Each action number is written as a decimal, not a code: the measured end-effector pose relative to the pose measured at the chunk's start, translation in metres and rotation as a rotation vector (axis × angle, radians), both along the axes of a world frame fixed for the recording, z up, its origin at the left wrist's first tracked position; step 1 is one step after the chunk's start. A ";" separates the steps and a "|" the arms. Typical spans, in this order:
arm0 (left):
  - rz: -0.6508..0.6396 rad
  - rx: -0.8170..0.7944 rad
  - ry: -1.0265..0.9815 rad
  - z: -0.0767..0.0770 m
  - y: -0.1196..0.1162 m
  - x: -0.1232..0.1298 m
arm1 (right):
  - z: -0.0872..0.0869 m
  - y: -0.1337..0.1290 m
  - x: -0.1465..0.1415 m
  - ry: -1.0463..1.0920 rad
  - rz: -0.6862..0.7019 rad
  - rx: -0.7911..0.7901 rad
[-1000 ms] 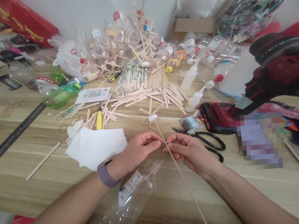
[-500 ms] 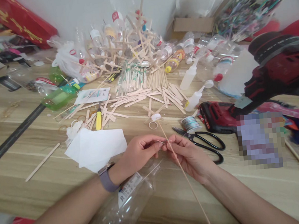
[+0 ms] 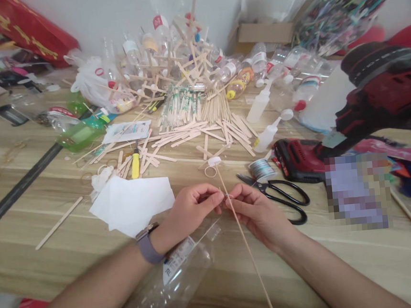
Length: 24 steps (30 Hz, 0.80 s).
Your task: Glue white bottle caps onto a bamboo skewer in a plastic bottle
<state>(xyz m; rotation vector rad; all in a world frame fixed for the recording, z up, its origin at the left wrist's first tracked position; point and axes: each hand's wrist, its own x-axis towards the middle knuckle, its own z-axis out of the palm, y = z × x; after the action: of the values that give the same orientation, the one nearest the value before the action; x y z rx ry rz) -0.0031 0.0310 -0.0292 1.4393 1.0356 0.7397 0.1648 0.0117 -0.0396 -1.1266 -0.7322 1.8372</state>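
A thin wooden skewer slants up between my hands, its far end at a white bottle cap with flat craft sticks attached. My left hand is closed, thumb and forefinger pinching a thin thread beside the skewer. It could be fine wire; the strand is too small to be sure. My right hand is also closed in a pinch on the thread at the skewer's right side, with some fingertips hidden. Below my hands lies a clear plastic bottle, partly covered by my left forearm.
Black-handled scissors and a thread spool lie right of my hands, near a red power tool. White paper and a yellow-handled tool are at left. Loose craft sticks and several bottles fill the back.
The skewer's near end has swung left. The strand, straighter before, now bends close around the skewer, and my fingertips have shifted slightly beside it.
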 end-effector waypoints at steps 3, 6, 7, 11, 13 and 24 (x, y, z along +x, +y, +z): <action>-0.021 -0.036 -0.007 0.000 0.001 0.000 | -0.001 -0.001 0.000 -0.065 0.002 0.043; -0.051 -0.104 -0.011 0.002 0.001 0.000 | -0.003 -0.001 0.000 -0.119 -0.003 0.079; -0.055 -0.130 -0.008 0.003 0.001 -0.001 | -0.004 -0.001 0.000 -0.134 -0.007 0.087; -0.079 -0.283 -0.034 0.005 0.000 0.000 | -0.005 0.000 0.001 -0.172 -0.007 0.111; -0.102 -0.386 -0.068 0.004 0.001 0.000 | -0.006 -0.001 0.001 -0.185 -0.004 0.121; -0.101 -0.563 -0.144 0.004 0.002 0.002 | -0.009 0.001 0.001 -0.136 0.010 0.116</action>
<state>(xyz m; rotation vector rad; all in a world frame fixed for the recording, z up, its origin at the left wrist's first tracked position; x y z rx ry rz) -0.0013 0.0326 -0.0254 0.9302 0.9534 0.4225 0.1660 0.0126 -0.0483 -1.1815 -0.9119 1.7156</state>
